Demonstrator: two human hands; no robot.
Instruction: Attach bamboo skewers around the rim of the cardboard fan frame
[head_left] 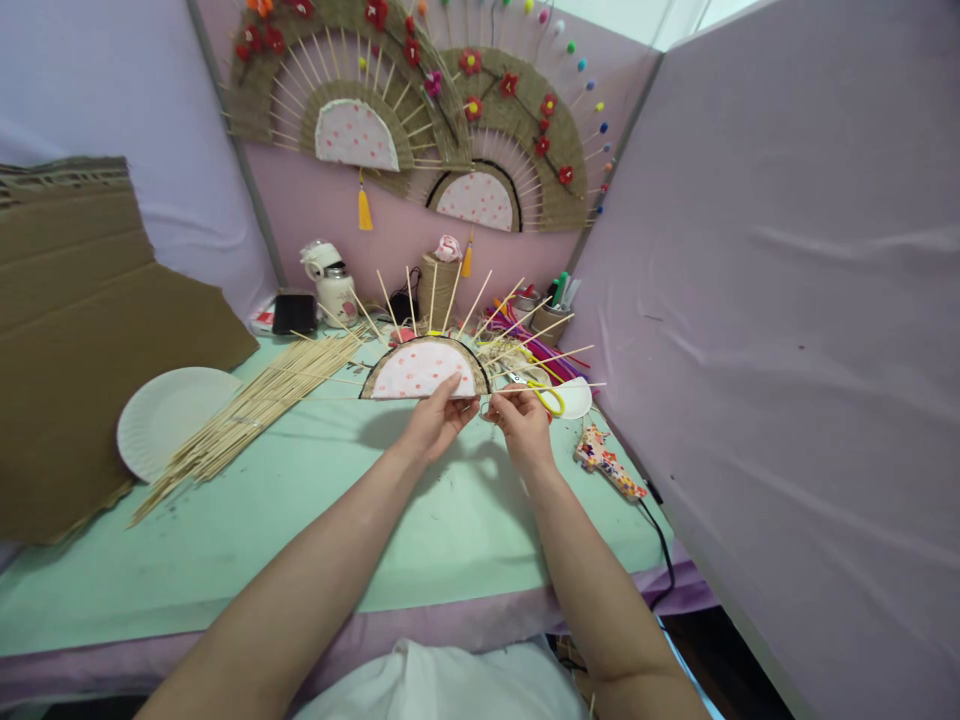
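My left hand (pixel 441 418) is closed on the lower edge of a half-round fan piece (pixel 420 370), its thumb lying on the white face with pink dots. A dark band and brown border run round the curved side. Thin wooden sticks (pixel 475 305) fan out from that curve. At the piece's lower right corner, my right hand (pixel 521 420) pinches near the base of the lowest right stick (pixel 555 387). Yellow-handled scissors (pixel 553 398) lie just behind my right hand. The fan piece is held up above the table, flat side toward me.
A bundle of wooden sticks (pixel 255 405) and a white paper plate (pixel 161 415) lie left, beside large cardboard (pixel 82 350). A patterned glue gun (pixel 609 465) with a cord rests right. Behind stand a bottle (pixel 337 297) and a pen cup (pixel 551 322). Finished fans (pixel 562 150) hang on the wall.
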